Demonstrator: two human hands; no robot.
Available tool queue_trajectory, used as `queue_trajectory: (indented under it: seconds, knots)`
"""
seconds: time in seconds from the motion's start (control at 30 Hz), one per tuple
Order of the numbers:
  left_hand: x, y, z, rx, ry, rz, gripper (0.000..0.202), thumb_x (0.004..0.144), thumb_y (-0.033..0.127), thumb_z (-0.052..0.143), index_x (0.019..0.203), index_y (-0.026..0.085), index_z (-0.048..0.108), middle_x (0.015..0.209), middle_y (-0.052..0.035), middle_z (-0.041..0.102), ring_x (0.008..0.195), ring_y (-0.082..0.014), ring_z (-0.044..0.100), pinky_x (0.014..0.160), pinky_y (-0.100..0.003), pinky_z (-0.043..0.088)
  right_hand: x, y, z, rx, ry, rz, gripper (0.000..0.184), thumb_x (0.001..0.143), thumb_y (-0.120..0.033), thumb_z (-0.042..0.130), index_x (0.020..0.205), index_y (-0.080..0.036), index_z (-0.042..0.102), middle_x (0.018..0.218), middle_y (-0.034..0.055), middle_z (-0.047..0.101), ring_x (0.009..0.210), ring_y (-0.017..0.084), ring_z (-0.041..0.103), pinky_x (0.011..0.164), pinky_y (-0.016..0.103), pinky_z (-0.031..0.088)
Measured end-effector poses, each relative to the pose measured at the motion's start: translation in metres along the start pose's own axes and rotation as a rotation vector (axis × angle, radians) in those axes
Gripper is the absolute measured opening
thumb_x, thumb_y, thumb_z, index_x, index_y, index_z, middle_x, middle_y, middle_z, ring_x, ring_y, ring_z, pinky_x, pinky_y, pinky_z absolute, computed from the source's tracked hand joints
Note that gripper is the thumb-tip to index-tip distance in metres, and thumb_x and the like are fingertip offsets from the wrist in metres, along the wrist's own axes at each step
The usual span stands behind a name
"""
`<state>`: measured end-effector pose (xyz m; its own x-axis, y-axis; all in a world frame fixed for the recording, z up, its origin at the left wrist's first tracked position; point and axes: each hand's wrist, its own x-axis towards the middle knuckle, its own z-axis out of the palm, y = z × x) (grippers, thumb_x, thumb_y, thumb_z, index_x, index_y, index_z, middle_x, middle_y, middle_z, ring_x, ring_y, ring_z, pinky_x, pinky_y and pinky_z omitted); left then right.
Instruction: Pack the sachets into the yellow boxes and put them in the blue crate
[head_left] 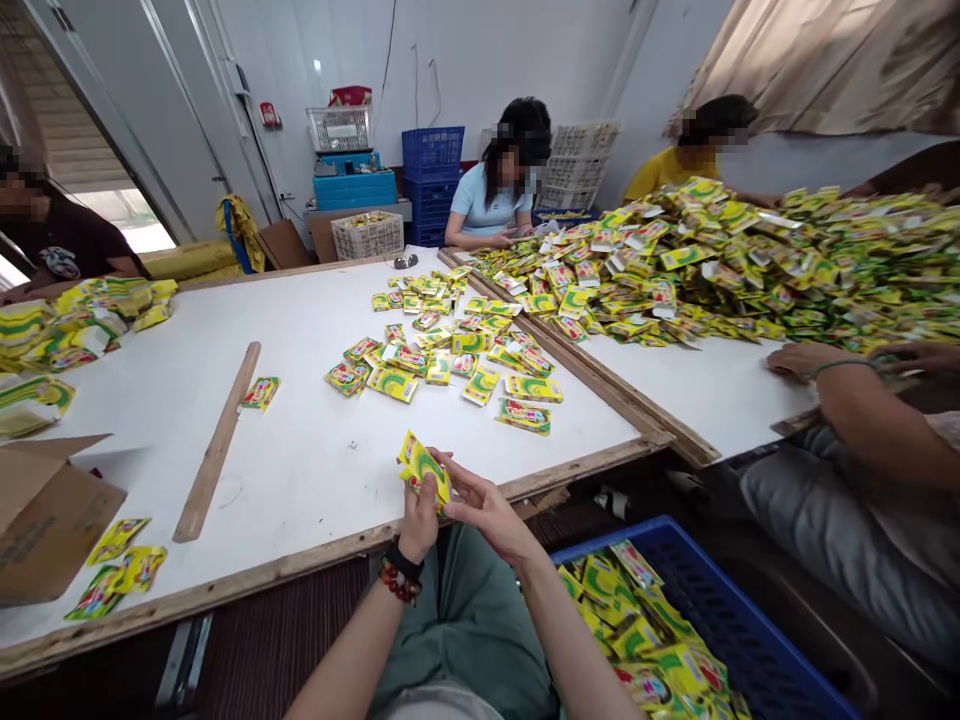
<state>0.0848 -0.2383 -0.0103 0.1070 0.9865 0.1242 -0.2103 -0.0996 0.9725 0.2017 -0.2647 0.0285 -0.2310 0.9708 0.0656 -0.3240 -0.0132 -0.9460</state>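
Above the table's near edge, my left hand (420, 520) grips a small yellow-and-green carton (424, 468), thumb across its front. My right hand (480, 502) closes on the same carton from the right, its thumb and fingers at the lower right edge. The carton is tilted, with its top end pointing up and left; my fingers cover its lower part. Just beyond my hands, a loose group of similar cartons (480, 385) lies on the white table (315, 480). One single carton (260, 393) rests farther left, against a wooden strip (217, 445).
A blue crate (757, 620) of yellow packets stands low at my right. A wooden divider (585, 370) separates my tabletop from a large carton heap (712, 260). A cardboard box (60, 520) and several packets (120, 570) sit at left. Other people work around the table.
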Motion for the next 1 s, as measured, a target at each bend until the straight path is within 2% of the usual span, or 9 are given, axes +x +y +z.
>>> queue_trajectory:
  seconds: [0.2,0.3,0.43,0.57,0.67,0.73,0.8,0.9,1.0]
  knots:
    - [0.005,-0.006,-0.001,-0.142,0.002,0.000,0.072,0.081,0.080,0.025,0.098,0.016,0.055,0.103,-0.0134,0.066,0.105,-0.0268,0.063,0.096,-0.045,0.047,-0.001,0.023,0.020,-0.060,0.329,-0.117,0.037,0.065,-0.039,0.081,0.099,-0.025,0.074,0.123,0.0081,0.066,0.116,0.026,0.060,0.100,0.043,0.046]
    - [0.004,-0.006,-0.001,-0.153,0.006,0.035,0.072,0.080,0.081,0.026,0.093,0.017,0.056,0.098,-0.0102,0.065,0.103,-0.0260,0.063,0.097,-0.045,0.046,-0.003,0.031,0.022,-0.059,0.395,-0.113,0.027,0.063,-0.040,0.082,0.086,-0.025,0.078,0.117,0.0075,0.070,0.112,0.028,0.062,0.099,0.044,0.047]
    - [0.004,0.000,0.000,-0.090,0.012,0.009,0.071,0.082,0.078,0.028,0.100,0.017,0.059,0.100,-0.0112,0.064,0.101,-0.0261,0.063,0.093,-0.044,0.047,0.000,0.027,0.024,-0.047,0.390,-0.100,0.025,0.065,-0.038,0.081,0.087,-0.025,0.079,0.114,0.0063,0.071,0.110,0.029,0.062,0.102,0.047,0.043]
    - [0.003,0.006,0.002,-0.047,-0.009,0.002,0.059,0.087,0.069,0.036,0.103,0.017,0.057,0.101,-0.0110,0.063,0.099,-0.0251,0.063,0.093,-0.042,0.047,0.002,0.022,0.024,0.077,0.400,0.011,0.047,0.061,-0.035,0.084,0.105,-0.026,0.074,0.116,0.0056,0.071,0.113,0.031,0.061,0.103,0.052,0.041]
    - [0.000,0.007,0.004,0.012,0.018,0.028,0.055,0.089,0.062,0.043,0.124,0.019,0.043,0.112,-0.0120,0.059,0.102,-0.0236,0.062,0.094,-0.041,0.046,-0.003,0.020,0.020,0.035,0.421,0.005,0.055,0.062,-0.034,0.082,0.115,-0.026,0.069,0.132,0.0076,0.060,0.130,0.031,0.047,0.109,0.052,0.034]
    - [-0.004,0.004,0.004,0.125,0.031,0.085,0.064,0.089,0.057,0.047,0.137,0.021,0.026,0.125,-0.0143,0.052,0.110,-0.0240,0.058,0.097,-0.041,0.044,-0.008,0.019,0.017,0.002,0.461,-0.055,0.055,0.065,-0.035,0.080,0.119,-0.029,0.067,0.140,0.0059,0.053,0.136,0.030,0.040,0.111,0.052,0.031]
    - [-0.008,-0.002,0.004,0.285,0.018,0.177,0.074,0.087,0.054,0.052,0.142,0.021,0.015,0.135,-0.0175,0.042,0.117,-0.0266,0.053,0.098,-0.043,0.043,-0.013,0.016,0.017,0.013,0.446,-0.110,0.052,0.071,-0.037,0.075,0.121,-0.031,0.064,0.139,0.0037,0.054,0.132,0.030,0.045,0.110,0.051,0.033]
    - [-0.011,-0.013,0.003,0.491,-0.017,0.396,0.077,0.084,0.050,0.057,0.141,0.019,0.015,0.132,-0.0196,0.040,0.115,-0.0297,0.050,0.093,-0.046,0.045,-0.020,0.012,0.019,-0.021,0.346,-0.158,0.048,0.078,-0.038,0.069,0.124,-0.031,0.063,0.132,0.0027,0.061,0.125,0.030,0.053,0.108,0.049,0.036]
    - [-0.011,-0.020,0.003,0.527,0.001,0.671,0.070,0.085,0.046,0.058,0.137,0.021,0.018,0.119,-0.0151,0.044,0.106,-0.0272,0.052,0.085,-0.045,0.048,-0.028,0.013,0.021,-0.036,0.276,-0.209,0.050,0.080,-0.041,0.066,0.128,-0.030,0.060,0.134,0.0038,0.060,0.125,0.031,0.053,0.109,0.048,0.036]
